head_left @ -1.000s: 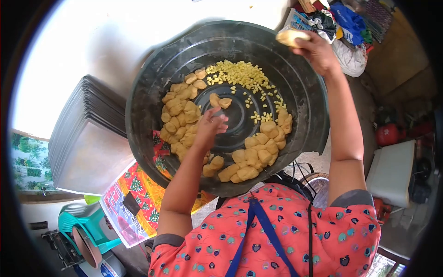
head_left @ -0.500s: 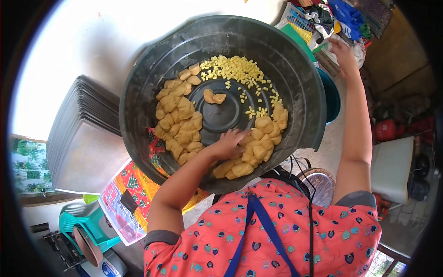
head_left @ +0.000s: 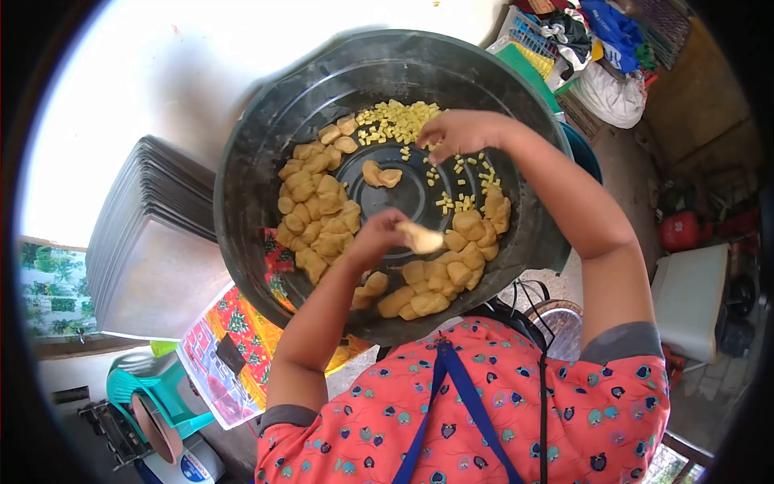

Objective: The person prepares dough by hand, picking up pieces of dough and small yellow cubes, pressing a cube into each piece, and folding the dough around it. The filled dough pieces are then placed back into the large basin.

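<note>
The left hand (head_left: 380,235) is closed on a pale dough piece (head_left: 421,238) — up over the big dark tub (head_left: 516,121). The right hand (head_left: 466,131) has bent fingers near the yellow cubes (head_left: 395,121) — I cannot tell if it holds any. More dough lumps (head_left: 329,194) sit in the tub.

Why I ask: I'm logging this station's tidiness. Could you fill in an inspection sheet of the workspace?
Surface: dark tub, pale marks on its inner wall
Job's things: dough lumps in the tub; yellow cubes towards its far side
Clutter: heaped cloth and bags beyond the tub, far right
Hands: left hand holds a dough piece; right hand near the cubes, grip unclear
Cables: black cord down the patterned clothing
Surroundings: stacked trays at left; teal chair
</note>
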Motion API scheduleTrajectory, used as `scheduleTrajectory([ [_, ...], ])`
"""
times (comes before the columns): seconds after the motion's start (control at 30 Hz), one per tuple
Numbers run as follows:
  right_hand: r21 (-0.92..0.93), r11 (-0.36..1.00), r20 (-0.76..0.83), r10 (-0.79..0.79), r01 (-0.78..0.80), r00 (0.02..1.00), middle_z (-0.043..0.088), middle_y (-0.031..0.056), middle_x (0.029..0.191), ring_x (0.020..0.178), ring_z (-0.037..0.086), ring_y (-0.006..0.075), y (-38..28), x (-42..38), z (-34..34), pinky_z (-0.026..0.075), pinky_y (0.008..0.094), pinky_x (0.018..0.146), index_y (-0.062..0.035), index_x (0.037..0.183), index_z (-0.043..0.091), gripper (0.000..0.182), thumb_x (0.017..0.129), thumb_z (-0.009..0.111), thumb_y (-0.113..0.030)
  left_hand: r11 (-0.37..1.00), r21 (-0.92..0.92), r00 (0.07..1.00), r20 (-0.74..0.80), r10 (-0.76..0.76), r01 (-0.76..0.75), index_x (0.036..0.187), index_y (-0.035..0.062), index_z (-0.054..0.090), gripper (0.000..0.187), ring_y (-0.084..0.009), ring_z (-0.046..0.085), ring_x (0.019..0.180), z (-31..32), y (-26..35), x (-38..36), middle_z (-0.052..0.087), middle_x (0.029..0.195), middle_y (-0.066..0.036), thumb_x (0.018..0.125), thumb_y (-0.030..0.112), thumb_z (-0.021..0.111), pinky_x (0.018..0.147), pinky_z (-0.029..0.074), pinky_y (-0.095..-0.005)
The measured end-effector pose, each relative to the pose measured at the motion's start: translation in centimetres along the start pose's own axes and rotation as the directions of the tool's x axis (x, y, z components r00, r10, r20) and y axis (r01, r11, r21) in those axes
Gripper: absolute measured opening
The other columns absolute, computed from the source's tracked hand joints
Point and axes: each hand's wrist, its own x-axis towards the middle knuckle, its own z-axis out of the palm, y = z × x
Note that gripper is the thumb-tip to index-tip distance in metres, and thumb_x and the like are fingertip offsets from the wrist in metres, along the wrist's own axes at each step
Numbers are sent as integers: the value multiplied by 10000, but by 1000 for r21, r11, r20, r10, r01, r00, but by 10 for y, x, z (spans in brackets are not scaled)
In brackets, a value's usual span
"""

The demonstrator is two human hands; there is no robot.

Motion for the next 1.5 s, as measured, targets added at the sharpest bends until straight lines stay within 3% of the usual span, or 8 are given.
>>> scheduleTrajectory([
  [0.07, 181, 983, 151, -34, 7, 988, 609, 126, 1121, 1015, 582, 241, 3, 10, 23, 444, 336, 893, -36, 1226, 534, 536, 787, 687, -303, 868, -477, 988, -129, 90, -141, 1045, 29, 519, 254, -193, 613, 934, -13, 13, 0, 614, 987, -98, 804, 51, 598, 842, 520, -353],
  [0.27, 644, 747, 242, 7, -166, 970, 624, 105, 994, 871, 599, 196, -11, 29, 70, 503, 340, 743, -25, 1197, 541, 534, 804, 691, -352, 721, -643, 964, -225, 145, -258, 1157, 3, 454, 344, -232, 594, 1005, -10, 35, -5, 544, 1150, -130, 836, 55, 565, 837, 542, -401],
  [0.5, 332, 943, -1, -41, 39, 999, 631, 87, 875, 712, 586, 151, -21, 31, 68, 481, 273, 633, 16, 1035, 605, 419, 725, 765, -215, 979, -193, 959, -282, 2, -59, 1068, 5, 532, 297, -146, 608, 850, -12, 23, 2, 617, 992, -71, 826, 127, 654, 730, 528, -309],
  [0.6, 647, 759, -60, -43, 72, 997, 643, 93, 870, 750, 595, 155, -21, 33, 83, 481, 275, 707, 20, 1018, 621, 371, 754, 745, -210, 972, -210, 943, -332, 34, -110, 1050, 16, 549, 284, -133, 608, 808, -13, 23, 2, 627, 970, -56, 820, 138, 663, 725, 516, -290],
  [0.87, 479, 876, -19, 77, -59, 997, 629, 63, 800, 718, 580, 138, -27, 31, 80, 486, 269, 671, 24, 939, 632, 287, 790, 706, -210, 863, -484, 950, -311, -12, -148, 1074, 20, 550, 277, -147, 615, 857, -11, 39, -4, 627, 990, -50, 838, 127, 646, 766, 508, -293],
  [0.97, 443, 896, -44, 57, -31, 997, 632, 68, 800, 690, 585, 139, -28, 30, 79, 490, 270, 647, 21, 963, 624, 296, 787, 705, -203, 954, -187, 882, -454, 126, -232, 1087, 14, 557, 276, -129, 612, 855, -10, 27, 1, 628, 996, -43, 853, 135, 639, 763, 496, -265],
  [1.17, 613, 790, -19, 19, -3, 1000, 637, 107, 867, 683, 616, 158, -28, 34, 86, 517, 255, 630, 42, 1036, 596, 345, 781, 710, -161, 960, -37, 882, -407, 238, -277, 1102, -15, 563, 291, -95, 597, 831, -10, 20, 1, 626, 1000, -41, 864, 139, 628, 749, 485, -244],
  [1.5, 765, 643, 34, 13, -35, 999, 622, 128, 938, 801, 624, 189, -26, 25, 60, 552, 279, 684, 83, 1058, 569, 301, 819, 640, -86, 824, -473, 937, -296, 185, -312, 1150, -18, 531, 294, -183, 618, 954, -9, 38, -3, 620, 1059, -91, 894, 124, 558, 852, 501, -352],
])
